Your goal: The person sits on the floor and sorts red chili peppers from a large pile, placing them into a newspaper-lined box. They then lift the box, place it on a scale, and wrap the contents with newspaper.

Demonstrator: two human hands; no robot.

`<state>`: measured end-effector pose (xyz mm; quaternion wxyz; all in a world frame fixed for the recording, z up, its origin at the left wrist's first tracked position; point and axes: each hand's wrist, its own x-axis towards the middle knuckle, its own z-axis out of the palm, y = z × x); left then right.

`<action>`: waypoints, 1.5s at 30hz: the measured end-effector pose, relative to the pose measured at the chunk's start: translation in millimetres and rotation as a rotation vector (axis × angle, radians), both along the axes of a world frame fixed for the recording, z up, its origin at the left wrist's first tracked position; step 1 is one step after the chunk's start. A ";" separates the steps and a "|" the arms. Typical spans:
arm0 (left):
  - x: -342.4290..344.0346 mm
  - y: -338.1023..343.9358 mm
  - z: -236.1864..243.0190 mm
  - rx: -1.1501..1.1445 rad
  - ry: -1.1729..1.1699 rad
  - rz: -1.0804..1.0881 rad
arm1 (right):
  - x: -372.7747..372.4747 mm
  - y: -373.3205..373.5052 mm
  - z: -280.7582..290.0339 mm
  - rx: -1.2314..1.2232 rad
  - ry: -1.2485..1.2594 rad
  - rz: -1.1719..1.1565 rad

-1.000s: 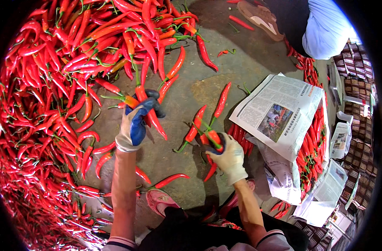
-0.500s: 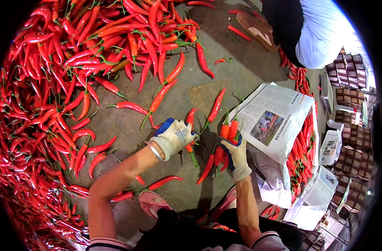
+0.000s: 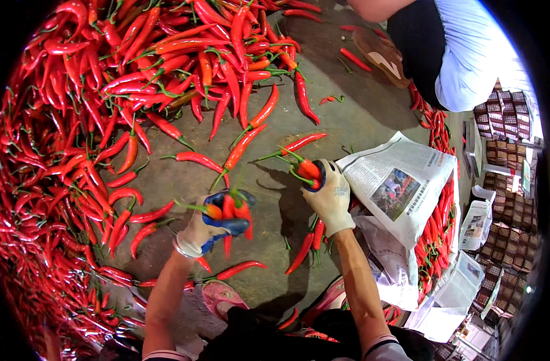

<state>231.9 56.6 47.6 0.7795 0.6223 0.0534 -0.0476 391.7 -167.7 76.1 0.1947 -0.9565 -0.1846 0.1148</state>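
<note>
My left hand (image 3: 204,227), in a white work glove with a blue palm, is closed round a few red chili peppers (image 3: 242,210), stems up and slightly blurred. To its right, my right hand (image 3: 330,197), gloved alike, grips a small bunch of chili peppers (image 3: 308,171), their green stems sticking out to the upper left. Just beyond that bunch, a single loose chili (image 3: 304,142) rests on the floor. Below my right wrist, a few more chilies (image 3: 311,240) lie together, partly under the forearm.
A large heap of red chilies (image 3: 160,66) spreads along the left and far side. At right, newspaper (image 3: 401,180) partly covers packed chilies (image 3: 434,222). Another person's shoe (image 3: 380,57) stands at the far right. Patterned crates (image 3: 506,234) line the right edge.
My left hand has moved left and nearer me, now with chilies upright in it. My right hand has lifted a bunch and shifted farther off, slightly left.
</note>
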 end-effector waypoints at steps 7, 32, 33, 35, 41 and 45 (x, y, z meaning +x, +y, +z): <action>-25.5 -30.9 -27.3 -0.988 0.062 0.369 | 28.5 39.2 -18.4 -0.311 -0.123 0.161; 18.0 64.3 -31.3 -0.129 0.355 0.661 | -12.5 95.7 15.0 -0.597 0.213 0.564; 12.1 67.8 -33.2 -0.066 0.366 0.714 | -21.8 92.2 15.8 -0.606 0.181 0.541; -3.4 73.4 -32.6 -0.042 0.379 0.804 | -33.9 95.5 17.0 -0.642 0.178 0.519; -32.0 35.2 -26.0 -0.495 0.190 0.782 | -47.4 58.9 -12.3 -0.381 0.006 0.599; -44.2 7.9 -7.9 -0.850 0.119 0.728 | -44.7 47.4 -17.7 -0.259 -0.018 0.607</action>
